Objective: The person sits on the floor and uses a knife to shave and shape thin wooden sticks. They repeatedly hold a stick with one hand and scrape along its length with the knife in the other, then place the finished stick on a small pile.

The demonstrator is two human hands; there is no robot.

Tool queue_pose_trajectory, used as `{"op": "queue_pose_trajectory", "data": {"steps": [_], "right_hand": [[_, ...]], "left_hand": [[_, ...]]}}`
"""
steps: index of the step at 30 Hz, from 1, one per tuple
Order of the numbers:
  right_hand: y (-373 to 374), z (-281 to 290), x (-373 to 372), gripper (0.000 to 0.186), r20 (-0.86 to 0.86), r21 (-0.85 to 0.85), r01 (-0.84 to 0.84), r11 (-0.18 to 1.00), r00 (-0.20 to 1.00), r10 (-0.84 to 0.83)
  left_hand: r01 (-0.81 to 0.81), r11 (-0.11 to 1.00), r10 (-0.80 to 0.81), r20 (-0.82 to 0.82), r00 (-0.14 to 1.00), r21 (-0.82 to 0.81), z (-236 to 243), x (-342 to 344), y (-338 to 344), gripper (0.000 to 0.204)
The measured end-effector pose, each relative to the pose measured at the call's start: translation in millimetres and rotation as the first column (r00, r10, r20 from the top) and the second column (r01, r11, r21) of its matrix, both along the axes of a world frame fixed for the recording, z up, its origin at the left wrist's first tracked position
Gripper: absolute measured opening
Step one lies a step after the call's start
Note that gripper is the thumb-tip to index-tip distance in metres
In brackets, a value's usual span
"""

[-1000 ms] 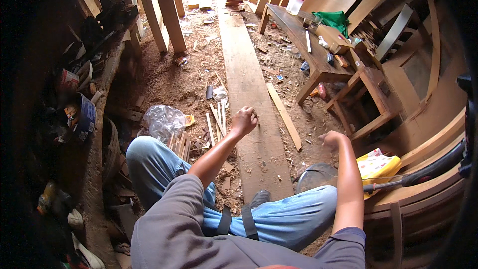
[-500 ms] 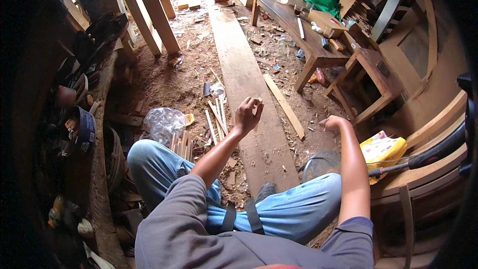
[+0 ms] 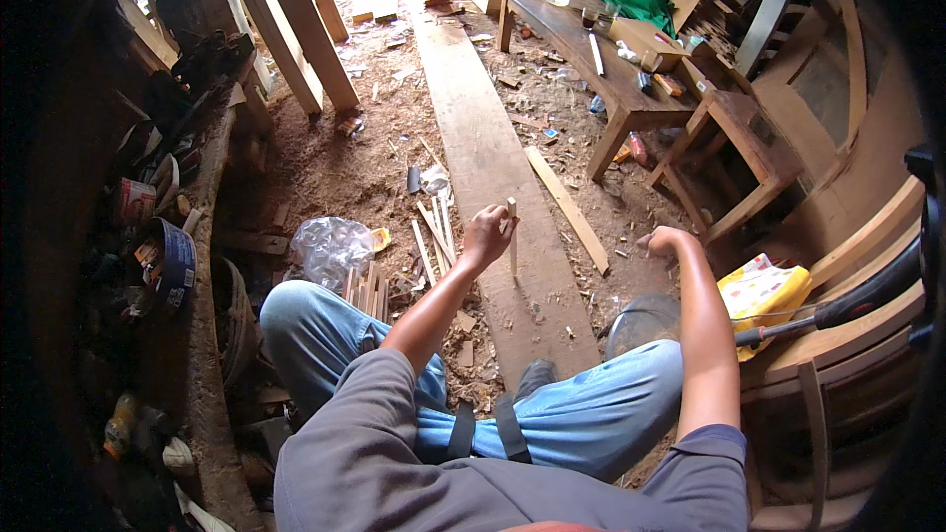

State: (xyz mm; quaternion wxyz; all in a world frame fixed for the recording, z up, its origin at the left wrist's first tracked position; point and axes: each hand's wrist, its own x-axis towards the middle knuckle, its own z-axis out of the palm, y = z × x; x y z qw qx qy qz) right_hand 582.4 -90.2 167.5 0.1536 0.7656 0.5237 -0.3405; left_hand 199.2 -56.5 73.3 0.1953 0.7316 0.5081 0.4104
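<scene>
My left hand (image 3: 487,236) is closed in a pinch round a thin wooden stick (image 3: 513,248). The stick is held nearly upright over the long wooden plank (image 3: 480,128) on the ground. Off to the right, above my right knee, my right hand (image 3: 668,241) is bent down at the wrist with its fingers curled. What it grips, if anything, cannot be made out. Several thin wooden strips (image 3: 435,232) lie left of the plank. Shorter pale sticks (image 3: 368,292) are bunched beside my left knee.
A clear plastic bag (image 3: 333,248) lies left of the strips. A flat lath (image 3: 569,212) rests right of the plank. At the right stand a low wooden table (image 3: 562,25), a stool-like frame (image 3: 759,163) and a yellow package (image 3: 764,291). Shavings cover the ground.
My left hand has turned the stick, which was mostly hidden before and now stands upright in the fingers. My right hand stays in nearly the same place.
</scene>
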Motion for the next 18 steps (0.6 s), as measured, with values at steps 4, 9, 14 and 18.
{"op": "queue_pose_trajectory", "data": {"steps": [4,9,14,18], "right_hand": [[-4,2,-2,0.038,-0.046,0.02,0.05,0.999,0.998,-0.049],[-3,4,-3,0.045,-0.035,-0.021,0.084,0.996,0.996,-0.085],[-1,7,-6,0.057,-0.115,0.121,0.005,0.993,0.993,0.009],[9,20,-35,0.063,-0.016,0.461,-0.181,0.869,0.977,0.212]], "left_hand": [[0.002,0.998,-0.002,0.008,1.0,0.055,-5,5,0,0.022],[0.1,0.991,-0.1,0.0,0.995,-0.084,-6,-2,9,0.022],[0.116,0.99,-0.143,0.532,0.834,0.085,31,4,29,0.018],[0.097,0.995,-0.078,0.813,0.576,0.027,77,-5,37,0.026]]}}
